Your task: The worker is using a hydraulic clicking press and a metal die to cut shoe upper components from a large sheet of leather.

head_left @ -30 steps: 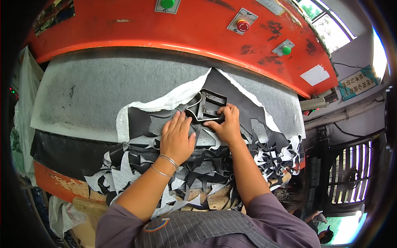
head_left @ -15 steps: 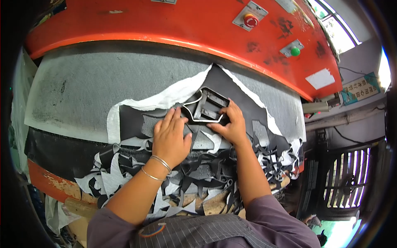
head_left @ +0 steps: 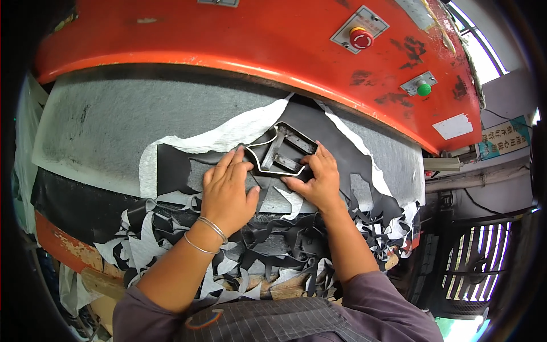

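A metal cutting die point(head_left: 266, 163), a hollow outline with crossbars inside, rests on a sheet of black leather-like material point(head_left: 353, 149) with a white underside. My right hand point(head_left: 320, 179) grips the die's right corner, thumb at the near edge and fingers along the right side. My left hand point(head_left: 229, 185) lies with fingers stretched out on the sheet, its fingertips at the die's left edge. Cut-out gaps in the sheet near my hands let the grey cutting board point(head_left: 119, 122) show through.
Black and white offcuts point(head_left: 268, 251) are heaped along the near edge. Behind the board rises an orange-red machine beam point(head_left: 228, 40) with a red button point(head_left: 361, 38) and a green button point(head_left: 423, 89). A fan-like grille point(head_left: 476, 262) stands at the right.
The die has turned slightly clockwise under my right hand. My left hand stays beside it with only a small shift. The whole view has tilted a little.
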Demonstrator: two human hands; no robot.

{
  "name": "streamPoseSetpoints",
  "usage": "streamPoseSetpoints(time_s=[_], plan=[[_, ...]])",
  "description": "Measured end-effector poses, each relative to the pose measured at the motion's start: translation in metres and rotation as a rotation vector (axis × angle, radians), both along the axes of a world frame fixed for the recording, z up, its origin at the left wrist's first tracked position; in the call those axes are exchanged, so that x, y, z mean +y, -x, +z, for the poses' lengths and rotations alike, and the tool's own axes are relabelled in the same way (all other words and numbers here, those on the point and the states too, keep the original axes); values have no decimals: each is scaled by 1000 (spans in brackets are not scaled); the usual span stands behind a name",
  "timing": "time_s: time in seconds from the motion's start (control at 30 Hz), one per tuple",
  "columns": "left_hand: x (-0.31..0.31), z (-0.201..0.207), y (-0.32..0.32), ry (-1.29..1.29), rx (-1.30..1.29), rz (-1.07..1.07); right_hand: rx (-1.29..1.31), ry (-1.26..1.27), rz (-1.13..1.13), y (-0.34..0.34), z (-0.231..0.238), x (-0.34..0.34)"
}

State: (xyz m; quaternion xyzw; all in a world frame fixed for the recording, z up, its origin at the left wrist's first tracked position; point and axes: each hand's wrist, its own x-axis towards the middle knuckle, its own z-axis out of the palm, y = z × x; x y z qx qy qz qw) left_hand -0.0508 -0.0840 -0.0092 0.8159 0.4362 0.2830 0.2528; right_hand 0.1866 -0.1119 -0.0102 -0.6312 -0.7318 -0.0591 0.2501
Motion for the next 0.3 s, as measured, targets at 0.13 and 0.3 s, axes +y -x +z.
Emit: streamPoseSetpoints(time_s=[0.13,0.3], plan=[[-7,7,-7,-53,34,17,-13,0,-59,0,13,-9],[-16,7,20,-3,-238,167,120,67,-158,13,40,-39]])
